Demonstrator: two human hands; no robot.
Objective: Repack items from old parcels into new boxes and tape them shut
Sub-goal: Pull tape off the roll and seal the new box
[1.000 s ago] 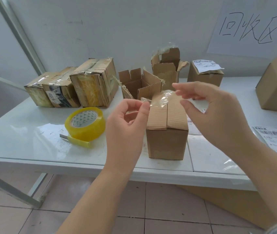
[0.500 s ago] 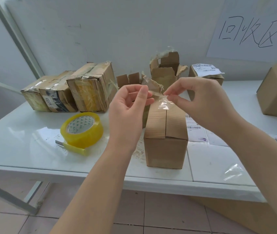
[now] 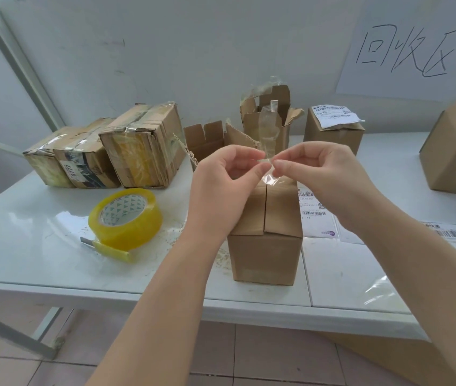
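The scene is brightly and evenly lit by soft, diffuse light from above. Broad pale glare is spread over the glossy white table [image 3: 40, 246] to the left of the yellow tape roll [image 3: 125, 218]. Small glints are caught on a clear film [image 3: 380, 286] at the near right. Only faint, soft shadows are cast around the cardboard box [image 3: 265, 257]. The scrap of clear tape [image 3: 265, 162] pinched between the left hand [image 3: 221, 188] and the right hand [image 3: 321, 174] can barely be made out. Straight lines are bowed towards the edges, and fine detail is slightly softened throughout.
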